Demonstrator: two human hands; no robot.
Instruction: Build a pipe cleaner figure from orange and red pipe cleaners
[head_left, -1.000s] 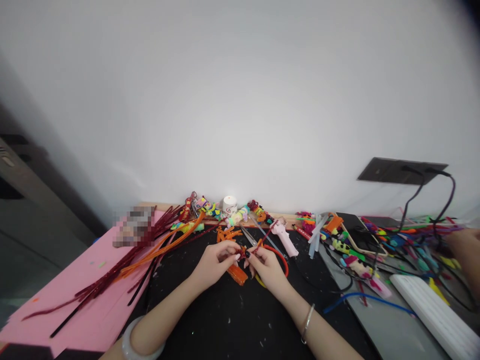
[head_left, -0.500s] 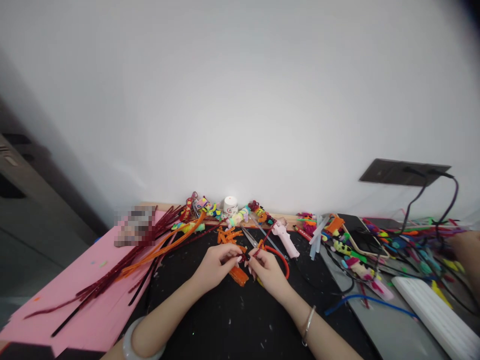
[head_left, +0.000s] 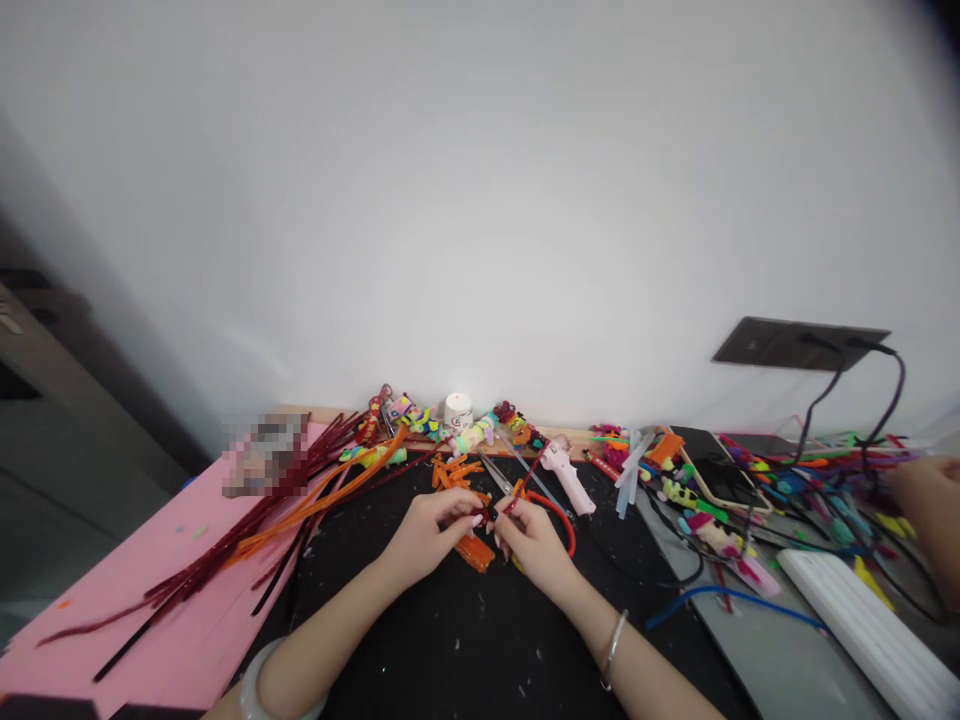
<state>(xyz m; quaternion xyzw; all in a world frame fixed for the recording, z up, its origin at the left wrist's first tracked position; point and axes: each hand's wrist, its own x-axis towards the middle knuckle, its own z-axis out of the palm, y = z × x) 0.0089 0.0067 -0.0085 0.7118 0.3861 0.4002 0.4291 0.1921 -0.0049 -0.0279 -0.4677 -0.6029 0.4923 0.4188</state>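
Note:
Over the black mat (head_left: 457, 640), my left hand (head_left: 433, 532) and my right hand (head_left: 536, 545) meet with their fingertips pinched. Between them is a small dark red pipe cleaner piece (head_left: 491, 513); its exact shape is hard to make out. A thin red length runs up from my right fingers. Just beyond the hands lie cut orange pipe cleaner pieces (head_left: 455, 472) and scissors (head_left: 496, 474), partly hidden. Below my fingertips rests a flat orange piece (head_left: 475, 552). The red-orange scissor handle (head_left: 568, 525) curves out beside my right hand.
A pink glue gun (head_left: 568, 477) and a white paper cup (head_left: 458, 411) stand near the wall. Dark red pipe cleaners (head_left: 214, 545) spread over pink sheets (head_left: 176, 650) at left. At right are a phone (head_left: 724, 470), cables, a white keyboard-like object (head_left: 862, 630) and another person's hand (head_left: 930, 510).
The view has shifted slightly. Both my hands keep their pinch in nearly the same place. The other person's hand at the right edge shows a little more.

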